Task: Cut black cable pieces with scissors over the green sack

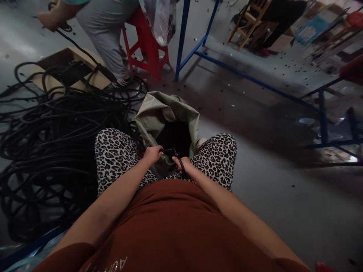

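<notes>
Between my knees stands an open woven sack [151, 110], its rim folded outward and its inside dark. My left hand [153, 154] is closed at the sack's near rim, pinching a short black piece [168, 150] that looks like cord or rubber strip. Just right of it, my right hand [183, 164] is wrapped round the dark handles of a pair of scissors [178, 159]. The scissor blades point up and left, close to the end of the black piece. Whether the blades touch it I cannot tell.
A large heap of black cords [65, 139] lies on the floor at left, beside a cardboard box [93, 73]. Another person's hand [49, 19] holds cord near a red stool [153, 56]. A blue metal frame [241, 70] and scattered black bits are ahead.
</notes>
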The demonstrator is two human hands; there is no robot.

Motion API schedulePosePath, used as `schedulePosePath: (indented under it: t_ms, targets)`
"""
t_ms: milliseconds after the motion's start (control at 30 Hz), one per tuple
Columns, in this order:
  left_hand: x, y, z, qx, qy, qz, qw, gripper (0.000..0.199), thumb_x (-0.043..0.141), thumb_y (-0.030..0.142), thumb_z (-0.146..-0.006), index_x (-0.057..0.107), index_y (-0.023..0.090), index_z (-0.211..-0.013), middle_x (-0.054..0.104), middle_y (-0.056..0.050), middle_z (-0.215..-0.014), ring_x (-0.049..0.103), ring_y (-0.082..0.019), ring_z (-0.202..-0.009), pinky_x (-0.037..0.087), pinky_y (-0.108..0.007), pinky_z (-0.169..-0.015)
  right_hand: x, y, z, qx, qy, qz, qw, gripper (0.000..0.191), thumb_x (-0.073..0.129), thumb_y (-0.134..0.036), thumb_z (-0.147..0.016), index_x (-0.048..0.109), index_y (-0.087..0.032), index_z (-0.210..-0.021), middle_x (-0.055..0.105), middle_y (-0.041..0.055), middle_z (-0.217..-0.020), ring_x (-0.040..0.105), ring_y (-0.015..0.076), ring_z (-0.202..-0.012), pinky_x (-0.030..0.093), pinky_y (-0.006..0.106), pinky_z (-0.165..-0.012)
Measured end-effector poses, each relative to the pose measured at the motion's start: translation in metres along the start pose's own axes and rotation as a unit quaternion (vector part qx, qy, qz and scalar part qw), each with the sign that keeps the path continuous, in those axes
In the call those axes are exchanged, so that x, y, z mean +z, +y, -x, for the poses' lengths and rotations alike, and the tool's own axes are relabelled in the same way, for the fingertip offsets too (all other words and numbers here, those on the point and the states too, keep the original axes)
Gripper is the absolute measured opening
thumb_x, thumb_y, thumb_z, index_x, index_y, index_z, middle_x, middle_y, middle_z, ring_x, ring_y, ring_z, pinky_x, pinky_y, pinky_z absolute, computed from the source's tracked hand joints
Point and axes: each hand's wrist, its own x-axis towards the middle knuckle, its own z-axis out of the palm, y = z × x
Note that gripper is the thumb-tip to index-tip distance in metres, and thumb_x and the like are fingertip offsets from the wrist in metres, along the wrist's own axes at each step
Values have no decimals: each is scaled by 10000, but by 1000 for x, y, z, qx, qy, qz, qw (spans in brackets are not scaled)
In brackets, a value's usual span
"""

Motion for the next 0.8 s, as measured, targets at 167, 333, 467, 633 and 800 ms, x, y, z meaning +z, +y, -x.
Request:
schedulePosePath:
  t_ms: [167, 333, 467, 633, 800]
  targets:
    - [-3, 1, 1, -18, 14, 9, 1000, 281, 512, 320, -816, 616, 256, -1069, 689, -22, -1009, 620, -177, -933, 434, -261, -843, -1, -2, 3, 14, -8, -42, 999, 454, 565, -544, -808, 524, -135, -616, 459, -19, -396, 427, 84, -280, 370, 184, -287]
    - [-7, 2, 2, -34, 44, 49, 997, 294, 507, 335, -827, 608, 256, -1091, 687, -20, -1014, 618, -169, -935, 437, -250, -838, 2, -3, 6, 30, -63, -82, 994, 483, 510, -602, -817, 544, -135, -698, 482, -18, -414, 460, 102, -299, 395, 197, -301]
    - [-9, 4, 3, -20, 45, 70, 996, 296, 502, 327, -834, 604, 247, -1100, 682, -18, -1032, 613, -161, -947, 437, -243, -851, 5, -1, 4, 30, -87, -77, 993, 492, 509, -605, -815, 540, -130, -688, 501, -4, -419, 477, 113, -315, 416, 209, -316]
    - [-7, 5, 3, 4, 32, 82, 996, 291, 502, 303, -830, 611, 244, -1093, 676, -16, -1049, 610, -169, -959, 439, -254, -865, 8, 6, -6, 23, -92, -66, 993, 514, 495, -626, -808, 541, -132, -671, 507, 0, -428, 494, 114, -329, 446, 214, -341]
    - [0, 3, 1, 23, 24, 97, 995, 287, 516, 287, -816, 617, 261, -1083, 673, -2, -1059, 603, -164, -984, 429, -254, -899, 7, 7, -6, 16, -95, -67, 993, 524, 484, -624, -817, 554, -124, -679, 516, 5, -434, 496, 111, -322, 432, 200, -332]
